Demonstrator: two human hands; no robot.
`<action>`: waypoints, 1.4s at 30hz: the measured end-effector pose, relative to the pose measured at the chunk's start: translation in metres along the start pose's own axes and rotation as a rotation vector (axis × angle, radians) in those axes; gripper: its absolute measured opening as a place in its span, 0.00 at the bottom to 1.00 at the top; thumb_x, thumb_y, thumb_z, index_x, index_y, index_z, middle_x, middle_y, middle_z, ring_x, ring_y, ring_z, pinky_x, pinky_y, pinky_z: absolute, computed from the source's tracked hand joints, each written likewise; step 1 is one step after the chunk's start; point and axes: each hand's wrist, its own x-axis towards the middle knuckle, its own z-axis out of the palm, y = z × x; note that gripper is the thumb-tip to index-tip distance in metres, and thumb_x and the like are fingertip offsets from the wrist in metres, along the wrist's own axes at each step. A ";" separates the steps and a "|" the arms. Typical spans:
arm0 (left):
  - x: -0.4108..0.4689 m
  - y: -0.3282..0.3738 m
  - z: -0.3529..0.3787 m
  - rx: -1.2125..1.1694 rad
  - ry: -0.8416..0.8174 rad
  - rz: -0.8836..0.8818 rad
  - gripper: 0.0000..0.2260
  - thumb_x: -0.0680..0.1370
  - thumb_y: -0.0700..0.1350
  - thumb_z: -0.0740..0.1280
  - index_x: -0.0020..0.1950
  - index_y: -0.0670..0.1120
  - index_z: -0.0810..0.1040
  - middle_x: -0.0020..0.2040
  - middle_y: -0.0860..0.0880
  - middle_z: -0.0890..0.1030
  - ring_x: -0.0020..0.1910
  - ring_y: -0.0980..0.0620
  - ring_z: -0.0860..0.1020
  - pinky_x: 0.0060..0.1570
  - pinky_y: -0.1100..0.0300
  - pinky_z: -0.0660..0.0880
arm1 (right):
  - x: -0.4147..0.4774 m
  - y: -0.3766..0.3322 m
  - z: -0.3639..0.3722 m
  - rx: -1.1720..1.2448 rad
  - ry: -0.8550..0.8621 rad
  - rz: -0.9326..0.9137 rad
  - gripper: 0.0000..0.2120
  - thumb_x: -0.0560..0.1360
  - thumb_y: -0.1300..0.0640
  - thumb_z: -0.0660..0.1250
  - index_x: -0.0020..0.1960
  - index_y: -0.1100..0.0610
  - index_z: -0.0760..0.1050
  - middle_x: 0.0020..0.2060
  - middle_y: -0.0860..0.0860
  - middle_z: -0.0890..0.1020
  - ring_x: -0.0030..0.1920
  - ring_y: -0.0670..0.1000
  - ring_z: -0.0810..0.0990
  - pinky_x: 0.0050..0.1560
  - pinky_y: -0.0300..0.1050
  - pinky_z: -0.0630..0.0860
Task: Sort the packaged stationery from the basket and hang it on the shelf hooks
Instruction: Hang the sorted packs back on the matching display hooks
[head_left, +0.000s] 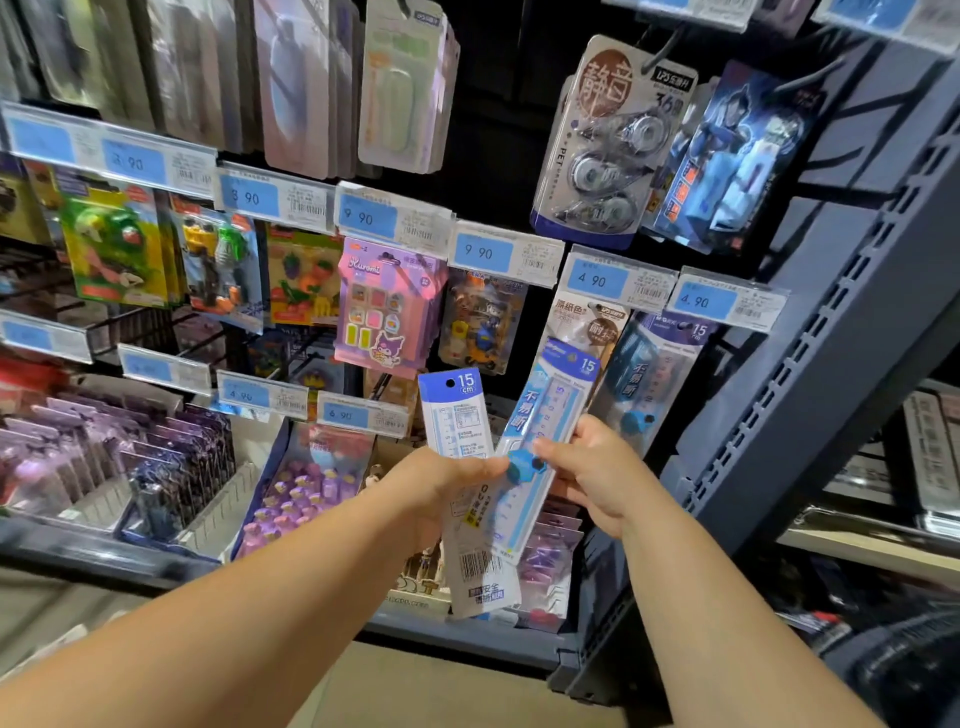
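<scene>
My left hand (441, 480) grips a packaged 15 cm ruler (457, 415), back side towards me, its blue top with a hang hole pointing up. My right hand (592, 467) pinches a second packaged 15 cm ruler (550, 410), tilted to the right, its top reaching up near the hook under the 4.90 tag (597, 280). More of the same ruler packs (649, 374) hang on the hook to the right. The two rulers overlap between my hands. No basket is in view.
The shelf holds rows of hooks with packaged erasers (384, 306), correction tapes (602, 140) and toys, each row under blue price tags. Trays of purple items (156, 467) stand at lower left. A grey slotted upright (831, 332) borders the bay on the right.
</scene>
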 end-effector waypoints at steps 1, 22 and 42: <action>0.000 0.000 0.002 -0.019 0.010 -0.004 0.12 0.74 0.37 0.71 0.57 0.40 0.79 0.49 0.43 0.85 0.44 0.46 0.82 0.39 0.53 0.76 | 0.000 -0.001 -0.003 0.053 0.032 -0.010 0.09 0.78 0.65 0.65 0.53 0.54 0.73 0.49 0.51 0.83 0.44 0.46 0.83 0.42 0.40 0.79; 0.011 -0.004 0.019 -0.054 0.132 0.077 0.07 0.78 0.38 0.68 0.54 0.38 0.80 0.45 0.44 0.82 0.40 0.48 0.80 0.35 0.57 0.74 | -0.003 0.003 -0.062 -0.115 0.481 -0.297 0.10 0.81 0.56 0.59 0.60 0.45 0.70 0.56 0.44 0.80 0.55 0.45 0.81 0.58 0.53 0.78; 0.013 0.004 0.030 -0.067 0.044 0.091 0.08 0.77 0.44 0.70 0.55 0.46 0.78 0.48 0.43 0.82 0.43 0.46 0.79 0.39 0.53 0.74 | 0.018 -0.004 -0.056 -0.071 0.900 -0.171 0.11 0.78 0.53 0.66 0.55 0.55 0.67 0.47 0.50 0.77 0.43 0.49 0.77 0.34 0.41 0.71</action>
